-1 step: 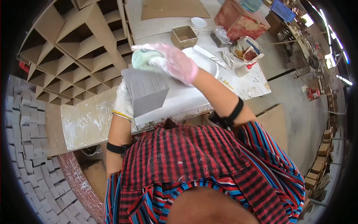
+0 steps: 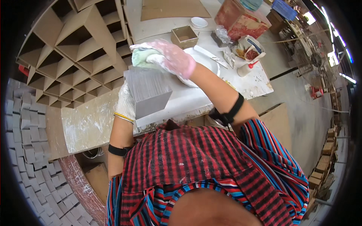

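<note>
A grey block-shaped box, its top finely streaked, is tilted above the white worktable sheet near my body. My left hand, in a white knit glove with a yellow cuff edge, holds the box's left side; its fingertips are hidden behind it. Over the far edge of the box's top, my right hand, in a pink, white-smeared glove, is closed round a pale green cloth. Just beyond that hand lies a round white plate, partly covered by my wrist.
Open brown cardboard boxes are stacked at the left. Farther back stand a small square box, a white bowl and a red-stained carton. A white bottle with a red tip is at the right. Grey blocks fill the lower left.
My right hand with the cloth has shifted slightly left and away from me. The grey box has turned a little, and my left hand stays against its side.
</note>
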`<state>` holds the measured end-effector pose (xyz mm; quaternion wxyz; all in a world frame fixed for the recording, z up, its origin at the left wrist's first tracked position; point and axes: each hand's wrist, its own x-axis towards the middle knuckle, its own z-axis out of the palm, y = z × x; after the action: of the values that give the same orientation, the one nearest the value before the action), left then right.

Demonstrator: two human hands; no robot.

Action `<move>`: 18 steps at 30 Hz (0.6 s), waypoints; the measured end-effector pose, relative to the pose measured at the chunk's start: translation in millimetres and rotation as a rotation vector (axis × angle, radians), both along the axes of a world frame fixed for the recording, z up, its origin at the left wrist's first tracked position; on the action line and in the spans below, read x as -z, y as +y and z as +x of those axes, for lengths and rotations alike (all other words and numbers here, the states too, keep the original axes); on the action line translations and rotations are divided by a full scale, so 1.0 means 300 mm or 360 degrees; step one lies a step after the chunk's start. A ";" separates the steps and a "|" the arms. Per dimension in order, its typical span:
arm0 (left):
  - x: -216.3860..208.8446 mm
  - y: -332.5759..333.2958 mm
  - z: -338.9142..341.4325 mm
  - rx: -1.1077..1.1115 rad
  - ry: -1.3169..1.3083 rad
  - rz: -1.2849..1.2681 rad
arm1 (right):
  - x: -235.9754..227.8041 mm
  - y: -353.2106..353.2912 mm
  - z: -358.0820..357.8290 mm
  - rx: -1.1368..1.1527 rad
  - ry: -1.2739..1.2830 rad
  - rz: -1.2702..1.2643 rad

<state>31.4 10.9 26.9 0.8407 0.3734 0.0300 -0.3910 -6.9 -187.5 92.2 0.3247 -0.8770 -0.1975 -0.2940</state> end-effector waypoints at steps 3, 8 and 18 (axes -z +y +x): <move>-0.021 -0.025 -0.029 0.0033 0.0116 0.0006 | 0.004 -0.014 0.002 -0.0468 0.0393 0.0334; 0.279 0.012 0.110 -0.0050 -0.0304 -0.0168 | -0.013 0.089 -0.161 -0.0689 0.0441 0.0120; -0.034 -0.021 -0.024 0.0011 0.0168 -0.0046 | -0.082 -0.029 -0.208 -0.0233 0.0285 0.0677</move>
<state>24.2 4.4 37.2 0.8419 0.3402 0.0674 -0.4134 -69.3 -196.1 116.8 0.5388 -0.7947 -0.1646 -0.2258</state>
